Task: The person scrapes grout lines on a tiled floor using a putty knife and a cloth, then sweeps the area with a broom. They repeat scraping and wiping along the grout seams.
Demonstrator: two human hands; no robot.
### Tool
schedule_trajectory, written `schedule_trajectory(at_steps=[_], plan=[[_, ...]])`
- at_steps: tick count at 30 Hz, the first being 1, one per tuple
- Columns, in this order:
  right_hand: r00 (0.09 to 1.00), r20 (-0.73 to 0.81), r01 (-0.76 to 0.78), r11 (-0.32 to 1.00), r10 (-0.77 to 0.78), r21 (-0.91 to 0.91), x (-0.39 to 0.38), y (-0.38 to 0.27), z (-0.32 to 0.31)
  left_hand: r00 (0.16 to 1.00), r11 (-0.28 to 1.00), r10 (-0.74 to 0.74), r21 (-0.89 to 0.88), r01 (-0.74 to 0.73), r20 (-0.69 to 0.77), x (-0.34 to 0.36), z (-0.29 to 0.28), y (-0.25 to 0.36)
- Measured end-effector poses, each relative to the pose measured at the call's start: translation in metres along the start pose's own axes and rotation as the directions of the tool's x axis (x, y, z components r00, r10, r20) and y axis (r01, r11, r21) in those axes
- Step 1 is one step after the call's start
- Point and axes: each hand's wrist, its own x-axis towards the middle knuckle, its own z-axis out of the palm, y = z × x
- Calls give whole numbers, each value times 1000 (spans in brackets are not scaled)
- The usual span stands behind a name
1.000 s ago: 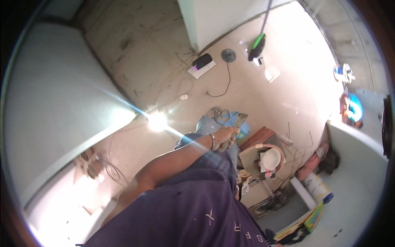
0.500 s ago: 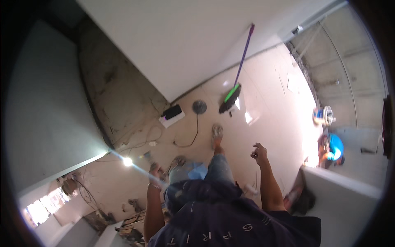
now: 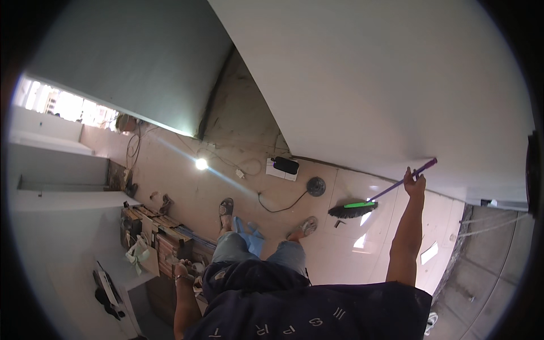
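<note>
My right hand point(image 3: 414, 182) is at the purple handle point(image 3: 428, 165) of a broom with a green-topped black head point(image 3: 352, 210). The broom leans against the white wall; my fingers are spread at the handle, and whether they touch it is unclear. Low on the left, my left hand point(image 3: 184, 267) is curled round something I cannot make out, over stacked tiles and boards point(image 3: 166, 247). My sandalled feet stand either side of a crumpled blue plastic sheet point(image 3: 247, 233).
A black oblong device point(image 3: 285, 165) sits on a white box; a dark disc point(image 3: 316, 186) trails a cable. A bright lamp point(image 3: 201, 164) and loose wires lie left. A white wall point(image 3: 385, 85) rises ahead, a pale counter point(image 3: 68, 209) stands left, grey paving point(image 3: 487, 255) shows right.
My view has turned right, toward the broom and wall. My right arm has reached out to the handle. My left hand, earlier with a scraper in front of my body, is down at my left.
</note>
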Motion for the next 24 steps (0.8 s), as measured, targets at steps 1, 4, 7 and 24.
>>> schedule_trajectory(at_steps=[1,4,7,24], plan=[[998,-52,27,999,-28,-24,9,-1,8,998,999,-51,5,52,-19,-3,-6,-7],[976,-180,104,989,-121,-102,11,13,8,991,992,-124,-25,126,47,-20,-20,-25],[985,-93,117,960,-144,-253,-8,53,-1,990,983,-115,-134,126,87,-12,-34,-40],[990,-50,-51,3,135,-999,-287,361,-106,903,1000,8,-10,-4,430,275,152,219]])
